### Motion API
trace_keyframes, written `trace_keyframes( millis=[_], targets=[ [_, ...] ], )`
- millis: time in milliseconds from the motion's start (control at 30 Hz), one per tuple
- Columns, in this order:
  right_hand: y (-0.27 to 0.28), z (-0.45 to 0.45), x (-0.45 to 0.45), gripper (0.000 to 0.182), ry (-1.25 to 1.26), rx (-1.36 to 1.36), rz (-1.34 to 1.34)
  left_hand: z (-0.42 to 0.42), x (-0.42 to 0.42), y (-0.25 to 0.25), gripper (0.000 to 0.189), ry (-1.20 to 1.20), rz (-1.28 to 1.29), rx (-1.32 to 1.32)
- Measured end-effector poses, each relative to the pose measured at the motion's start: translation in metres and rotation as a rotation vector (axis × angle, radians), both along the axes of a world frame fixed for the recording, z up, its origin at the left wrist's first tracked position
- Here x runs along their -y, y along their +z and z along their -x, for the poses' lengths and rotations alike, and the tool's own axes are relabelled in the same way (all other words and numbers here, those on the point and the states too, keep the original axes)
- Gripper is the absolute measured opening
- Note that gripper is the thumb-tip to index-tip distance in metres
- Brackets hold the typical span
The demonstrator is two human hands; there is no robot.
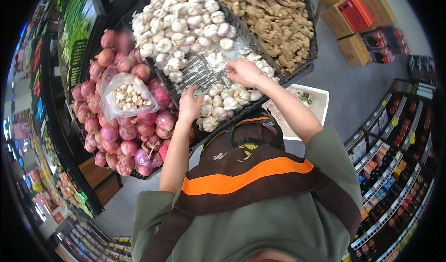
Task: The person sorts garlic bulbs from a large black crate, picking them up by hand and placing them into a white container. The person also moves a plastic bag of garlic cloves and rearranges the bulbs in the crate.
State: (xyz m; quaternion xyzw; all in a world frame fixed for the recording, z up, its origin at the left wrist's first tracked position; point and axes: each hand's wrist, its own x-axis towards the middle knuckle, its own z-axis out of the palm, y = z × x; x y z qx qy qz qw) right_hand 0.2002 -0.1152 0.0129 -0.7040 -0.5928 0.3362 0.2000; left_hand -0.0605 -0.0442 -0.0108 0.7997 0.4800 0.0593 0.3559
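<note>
A black plastic crate (200, 72) of garlic lies before me, its slatted bottom bare in the middle and littered with papery skins. White garlic bulbs (179, 21) are heaped at its far end, and a smaller group of bulbs (230, 100) lies along the near side. At the near left edge is my left hand (190, 103), thumb and fingers apart beside those bulbs. My right hand (245, 73) reaches over the right part of the crate, fingers spread and curved above the skins. I see nothing held in either hand.
Red onions (129, 133) fill the left display, with a clear plastic bag of loose garlic cloves (130, 96) on them. Ginger (278, 21) is piled at the right. A white foam box (322, 105) stands below, near cardboard boxes (353, 49) and stocked shelves (386, 164).
</note>
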Motion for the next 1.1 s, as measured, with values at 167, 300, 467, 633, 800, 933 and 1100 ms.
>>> trace_keyframes(
  millis=[167, 300, 467, 633, 800, 933, 1100],
  targets=[
    [-0.033, 0.031, -0.06, 0.054, 0.362, 0.14, 0.464, 0.001, -0.005, -0.003, 0.042, -0.134, 0.075, -0.057],
    [-0.033, 0.056, -0.051, 0.063, 0.404, 0.193, 0.452, 0.001, -0.004, -0.005, 0.048, -0.116, 0.195, -0.145],
    [-0.05, 0.044, -0.052, 0.061, 0.302, 0.009, 0.468, -0.007, -0.001, -0.001, 0.049, -0.178, 0.14, -0.343],
    [-0.05, 0.023, -0.08, 0.049, -0.266, -0.55, 0.397, -0.018, -0.012, 0.009, 0.046, -0.169, 0.18, -0.426],
    [-0.045, 0.01, -0.123, 0.048, -0.618, -0.387, -0.229, -0.013, -0.002, 0.018, 0.04, -0.074, 0.027, -0.275],
    [-0.019, -0.001, -0.167, 0.046, -0.669, -0.181, -0.522, -0.013, -0.008, 0.03, 0.033, 0.076, -0.072, -0.071],
    [-0.013, -0.013, -0.213, 0.042, -0.626, 0.103, -0.686, -0.007, -0.044, 0.015, 0.036, 0.456, 0.307, 0.493]
  ],
)
